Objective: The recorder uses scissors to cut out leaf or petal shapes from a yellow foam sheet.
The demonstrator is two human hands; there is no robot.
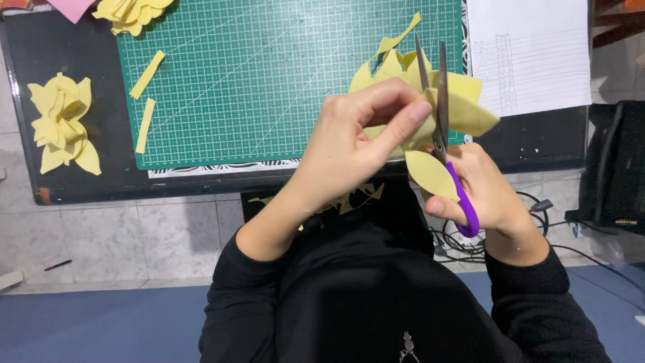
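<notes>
The dark worktop (80, 191) runs across the top of the view, and on it lies a green cutting mat (269, 87). At about ten o'clock on the worktop sits a finished yellow foam flower (62, 124); a second yellow flower (131, 13) shows at eleven o'clock on the mat's top edge, and two yellow strips (146, 94) lie on the mat's left side. A lined white sheet (531, 54) rests at one o'clock.

Just below the mat's right corner, the left hand (349, 148) is closed on a yellow petal piece (463, 107), thumb and forefinger pinching it near the blades. The right hand (490, 191) is wrapped through the purple handles of the scissors (440, 101), whose blades point to twelve o'clock and stand a little apart, with the foam between them.

The plainest risk, as I judge it, is the left fingers (410, 121): they pinch the foam right beside the blades, so a closing cut could nip a fingertip. Thin foam may also buckle between the blades rather than shear, leaving a ragged edge, or the cut may wander and take off too much of a petal. Offcuts (349, 198) already lie at six o'clock on the lap, and more may drop to the floor.
</notes>
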